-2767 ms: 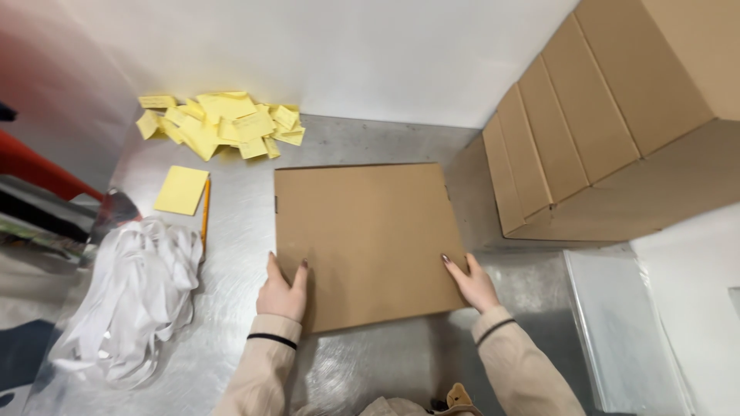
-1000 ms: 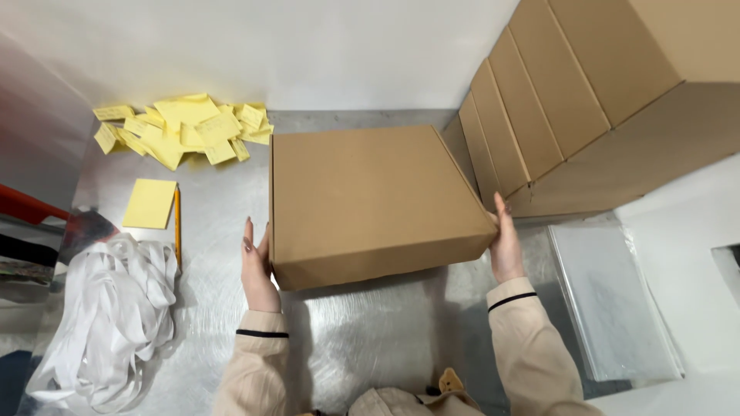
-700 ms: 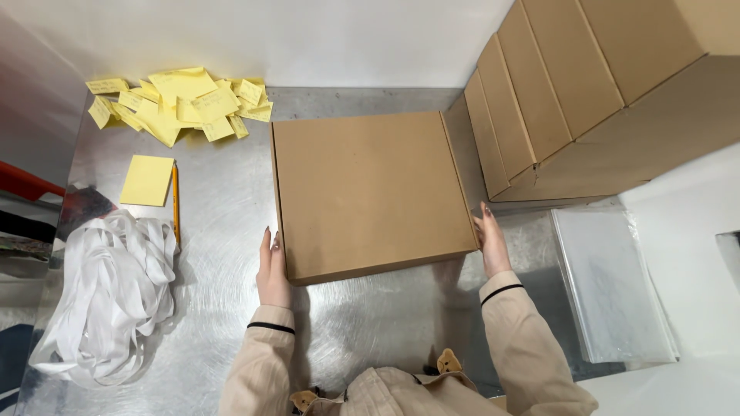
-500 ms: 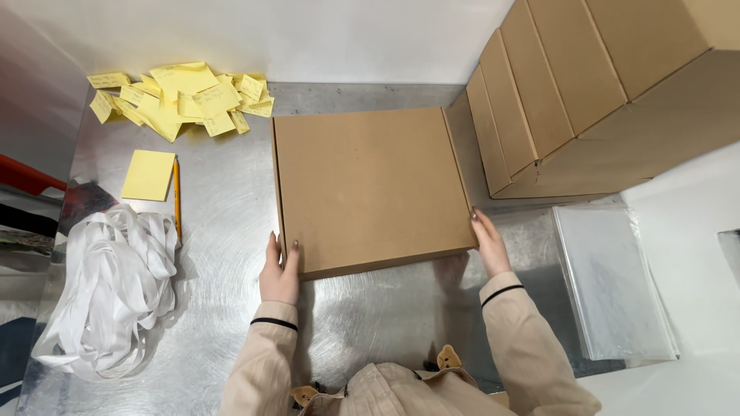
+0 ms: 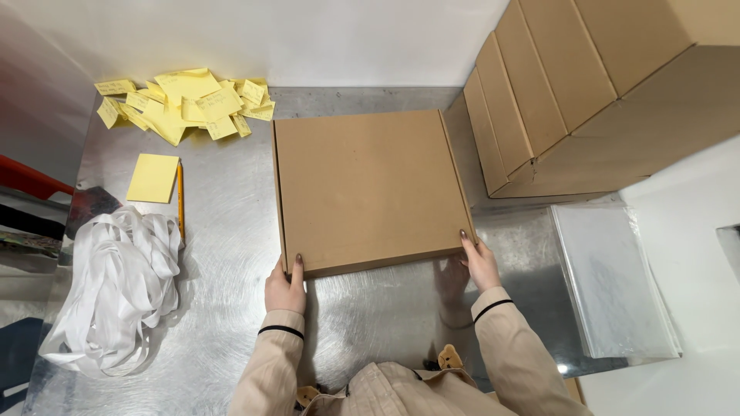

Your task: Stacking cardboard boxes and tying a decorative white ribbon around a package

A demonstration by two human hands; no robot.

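A flat closed brown cardboard box [image 5: 370, 189] lies on the shiny metal table [image 5: 231, 254]. My left hand [image 5: 286, 286] rests at the box's near left corner, fingers touching its front edge. My right hand [image 5: 479, 262] sits at the near right corner, fingers against the box's side. Both hands press on the box rather than lift it. My beige sleeves with dark cuffs reach in from the bottom of the view.
A stack of several closed cardboard boxes [image 5: 593, 92] stands at the right. A heap of white ribbon [image 5: 116, 293] lies at the left. A yellow note pad [image 5: 153, 178], a pencil [image 5: 181, 199], scattered yellow notes [image 5: 185, 104] and clear plastic bags [image 5: 609, 285] are also there.
The box was tilted up off the table a second ago; it now lies flat. My hands slid from its sides down to the two near corners.
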